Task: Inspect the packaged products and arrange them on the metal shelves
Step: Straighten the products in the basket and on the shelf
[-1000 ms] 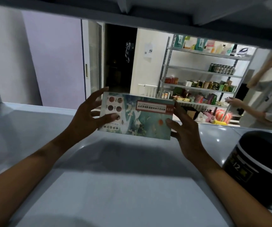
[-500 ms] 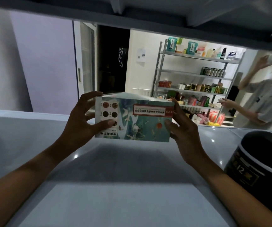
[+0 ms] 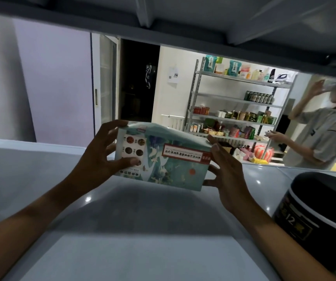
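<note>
The left hand (image 3: pixel 100 157) grips one end of the teal box (image 3: pixel 163 159), thumb on its printed face and fingers (image 3: pixel 120 123) curled over the top edge; the right hand (image 3: pixel 225 175) clasps the other end with loosely spread fingers. The box hangs between them above the metal shelf (image 3: pixel 47 171), seemingly mid-inspection; next it likely needs setting down left of the black cooker (image 3: pixel 321 211).
</note>
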